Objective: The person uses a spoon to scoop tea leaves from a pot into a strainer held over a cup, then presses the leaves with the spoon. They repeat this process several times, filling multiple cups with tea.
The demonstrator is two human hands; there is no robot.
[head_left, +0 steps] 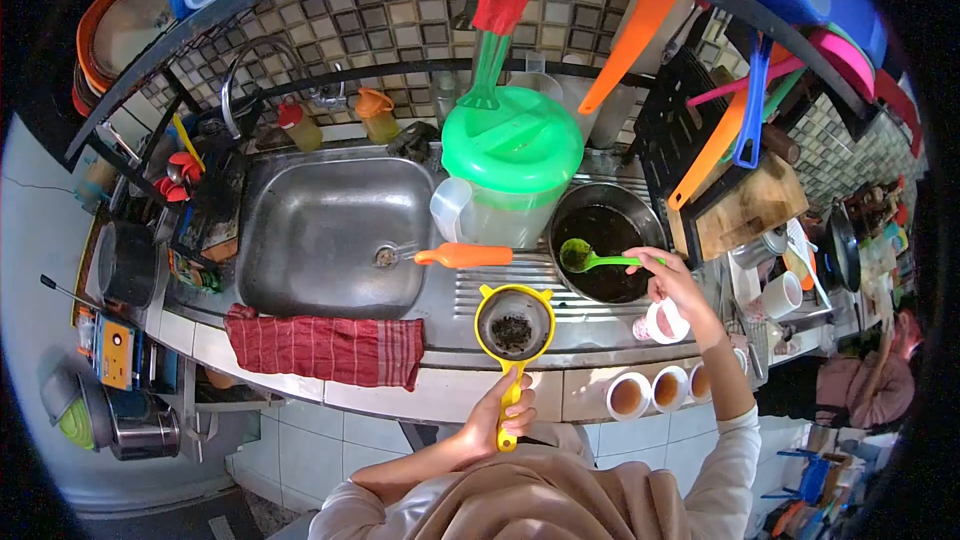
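**Over the counter by the sink (340,210), gripping a strainer (484,334) and a ladle (577,255)**

Holding the yellow strainer by its handle in the closed left hand (512,410), low in front of the body. Carrying dark, loose residue in the strainer's round bowl, seen from above near the front edge of the ribbed drainboard (475,302).

Pinching the green ladle near the end of its handle between thumb and fingers of the right hand (675,285). Reaching with the ladle's bowl over the left side of a round metal pot (645,208), above or in dark liquid (612,287); impossible to tell how deep.

Just below the right hand, showing a white cup (668,322). Farther toward the body, on the tiled edge (440,388), seeing three cups of brown liquid (627,397) side by side, with part of another cup (740,360) to the right.

Behind the strainer and left of the pot, seeing a large clear container (505,218) under a green lid (515,140), plus a clear cup (449,208) at its left side. Between strainer and container, pointing sideways, showing an orange-handled utensil (465,256). Along the sink's front edge, draped over the tiles, seeing a red checked cloth (325,345). Behind the sink, near the faucet (228,100), showing two bottles of yellow liquid (376,120).
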